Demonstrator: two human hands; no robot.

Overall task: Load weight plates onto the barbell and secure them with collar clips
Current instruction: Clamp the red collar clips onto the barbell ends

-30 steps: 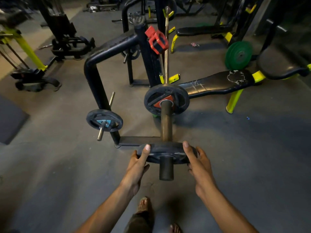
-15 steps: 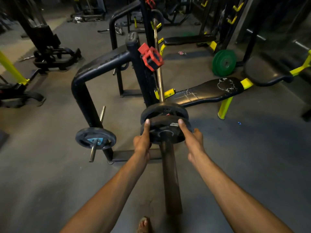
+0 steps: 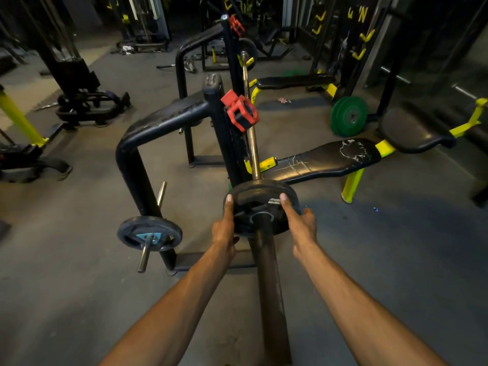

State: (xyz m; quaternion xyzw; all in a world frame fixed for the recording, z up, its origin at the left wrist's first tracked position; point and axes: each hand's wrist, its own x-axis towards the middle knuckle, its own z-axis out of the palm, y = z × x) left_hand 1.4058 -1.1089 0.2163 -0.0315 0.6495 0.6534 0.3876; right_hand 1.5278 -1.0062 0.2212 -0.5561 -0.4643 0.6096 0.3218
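Observation:
A black weight plate (image 3: 260,207) sits on the thick sleeve of the barbell (image 3: 269,281), pressed up against a second black plate behind it. My left hand (image 3: 224,228) grips the near plate's left edge. On its right edge rests my right hand (image 3: 299,223), thumb laid over the plate's face. The thin bar shaft (image 3: 252,143) runs away from me into the rack. A red collar clip (image 3: 241,113) hangs on the rack upright above the plates.
A small black plate (image 3: 149,233) rests on a storage peg of the black rack frame (image 3: 158,122) at my left. A black bench with yellow legs (image 3: 330,159) lies to the right, green plates (image 3: 348,116) beyond it. Other machines stand at the far left.
Both hands slid the plate from the sleeve's near end along the sleeve until it met the plate behind. My view moved forward with it.

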